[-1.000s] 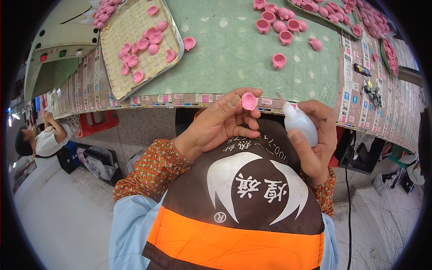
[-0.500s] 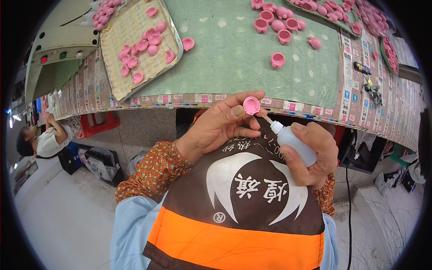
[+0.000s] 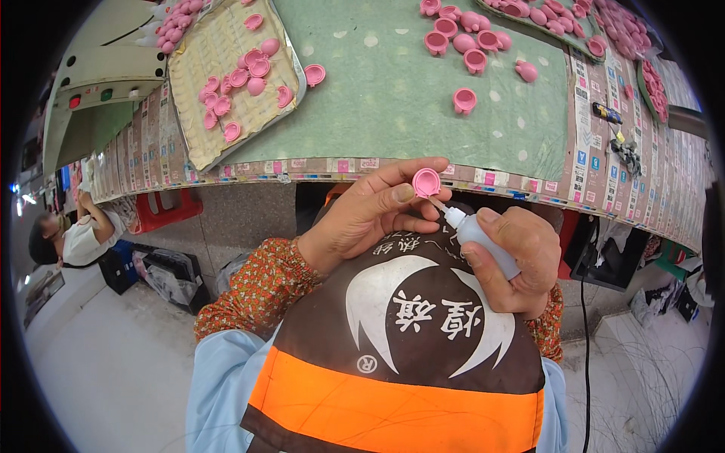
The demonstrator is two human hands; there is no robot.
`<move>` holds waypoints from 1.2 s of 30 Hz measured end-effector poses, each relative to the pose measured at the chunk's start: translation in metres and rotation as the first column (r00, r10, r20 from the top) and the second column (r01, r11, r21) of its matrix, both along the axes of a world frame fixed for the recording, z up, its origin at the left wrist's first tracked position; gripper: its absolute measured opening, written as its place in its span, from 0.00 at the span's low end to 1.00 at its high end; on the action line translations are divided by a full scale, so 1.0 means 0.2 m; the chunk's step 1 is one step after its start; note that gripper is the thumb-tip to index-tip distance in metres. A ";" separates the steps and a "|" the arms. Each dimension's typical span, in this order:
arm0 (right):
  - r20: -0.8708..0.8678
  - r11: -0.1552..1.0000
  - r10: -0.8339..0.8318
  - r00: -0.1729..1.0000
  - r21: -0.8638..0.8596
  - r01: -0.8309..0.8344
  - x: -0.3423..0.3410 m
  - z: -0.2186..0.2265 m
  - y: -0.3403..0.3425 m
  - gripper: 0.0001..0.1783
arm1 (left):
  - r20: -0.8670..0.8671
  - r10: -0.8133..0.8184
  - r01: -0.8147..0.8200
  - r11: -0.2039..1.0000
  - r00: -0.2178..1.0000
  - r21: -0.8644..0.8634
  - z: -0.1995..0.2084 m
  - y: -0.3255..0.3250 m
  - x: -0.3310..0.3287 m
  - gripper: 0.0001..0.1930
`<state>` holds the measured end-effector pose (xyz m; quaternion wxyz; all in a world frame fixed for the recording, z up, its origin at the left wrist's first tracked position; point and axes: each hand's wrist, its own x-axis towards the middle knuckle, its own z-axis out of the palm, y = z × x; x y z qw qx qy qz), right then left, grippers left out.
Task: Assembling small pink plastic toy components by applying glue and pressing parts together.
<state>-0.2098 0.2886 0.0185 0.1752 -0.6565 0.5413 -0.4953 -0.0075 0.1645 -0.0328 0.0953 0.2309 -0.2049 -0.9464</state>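
Observation:
Between thumb and fingers, my left hand [image 3: 375,208] pinches a small round pink plastic cup [image 3: 427,182], its hollow side facing up toward me. My right hand [image 3: 519,257] is wrapped round a translucent white squeeze bottle [image 3: 487,243] with a narrow nozzle. The bottle tilts up to the left, and its thin tip lies at the lower edge of the pink cup; whether it touches cannot be made out. Both hands are in front of my dark apron, just short of the table's edge. No liquid is visible at the tip.
Pink cups lie on a cream padded tray [image 3: 226,132] at the left and in a loose group [image 3: 464,43] on the green mat [image 3: 362,98]. More fill a tray [image 3: 555,19] at the far right. A control box [image 3: 106,90] stands left; a person [image 3: 87,234] sits beyond.
My right hand has shifted slightly left, bringing the bottle's tip closer to the pink cup's lower edge. The cup has turned a little and moved slightly right and down.

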 end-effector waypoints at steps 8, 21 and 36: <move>-0.040 1.000 0.006 0.999 0.008 -0.005 0.00 -0.01 0.00 0.25 | 0.028 -0.025 0.025 1.000 0.999 -0.014 0.00 0.00 0.00 0.25; -0.053 0.997 -0.067 0.996 0.021 0.068 0.00 -0.02 0.01 0.23 | 0.075 -0.057 0.063 0.995 0.996 -0.081 0.01 0.01 0.00 0.24; -0.077 0.991 -0.115 0.990 0.065 0.120 -0.01 -0.04 0.05 0.21 | 0.055 0.033 -0.033 0.999 0.998 -0.017 -0.02 0.00 -0.01 0.29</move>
